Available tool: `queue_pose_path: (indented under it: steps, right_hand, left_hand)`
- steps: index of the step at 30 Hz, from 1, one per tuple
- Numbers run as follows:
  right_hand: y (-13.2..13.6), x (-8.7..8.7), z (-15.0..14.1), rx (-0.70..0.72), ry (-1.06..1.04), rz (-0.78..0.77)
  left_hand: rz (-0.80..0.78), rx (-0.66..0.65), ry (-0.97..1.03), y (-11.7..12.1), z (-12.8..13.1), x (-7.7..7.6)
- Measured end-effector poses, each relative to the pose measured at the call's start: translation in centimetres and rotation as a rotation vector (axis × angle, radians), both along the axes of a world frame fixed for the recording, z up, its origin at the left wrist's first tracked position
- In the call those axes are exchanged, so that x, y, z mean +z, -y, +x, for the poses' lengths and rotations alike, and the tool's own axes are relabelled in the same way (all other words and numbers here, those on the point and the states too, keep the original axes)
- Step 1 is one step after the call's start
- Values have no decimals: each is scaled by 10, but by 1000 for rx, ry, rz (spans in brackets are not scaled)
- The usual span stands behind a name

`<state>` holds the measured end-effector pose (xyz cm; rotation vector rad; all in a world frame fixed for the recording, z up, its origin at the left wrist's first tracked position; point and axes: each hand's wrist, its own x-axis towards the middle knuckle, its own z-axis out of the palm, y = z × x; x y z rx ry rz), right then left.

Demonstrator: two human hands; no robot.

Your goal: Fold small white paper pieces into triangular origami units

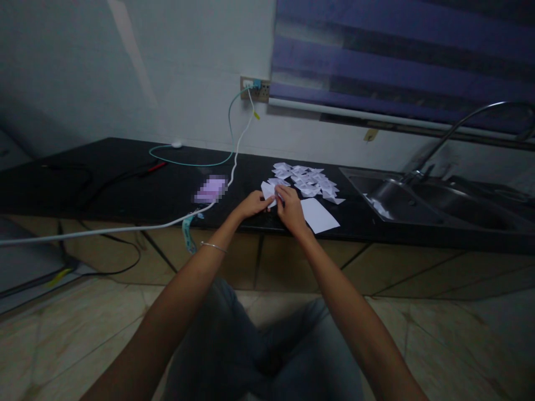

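Between my two hands, just above the front part of the black countertop, is a partly folded piece of white paper (268,190). My left hand (253,204) grips its lower left side, with thumb and fingers closed. From the right, my right hand (290,207) pinches the same paper, its fingers bent over the edge. Right behind the hands lies a cluster of folded white paper pieces (308,179), several of them with pointed tips. A flat sheet of white paper (320,215) rests beside my right hand, near the counter's front edge.
A steel sink (401,200) with a curved faucet (455,131) is set into the counter (112,167) at the right. Left of my hands lies a blurred pink object (211,189). A white cable (167,225) and a teal cable (200,165) run to the wall socket (254,89).
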<state>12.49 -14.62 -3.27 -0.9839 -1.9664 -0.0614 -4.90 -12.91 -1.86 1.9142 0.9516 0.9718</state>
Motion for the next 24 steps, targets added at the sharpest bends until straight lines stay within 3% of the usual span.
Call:
queue_pose_path:
  steps: [8,15,24]
  right_hand:
    - [1,-3,-7,3,208,-31]
    - [-2,-9,-9,11,235,-42]
    - [0,-5,-11,46,234,-52]
  left_hand:
    - [-19,50,38,-8,-2,-5]
    - [22,99,8,-16,-2,-12]
    - [30,163,-48,-17,-1,-11]
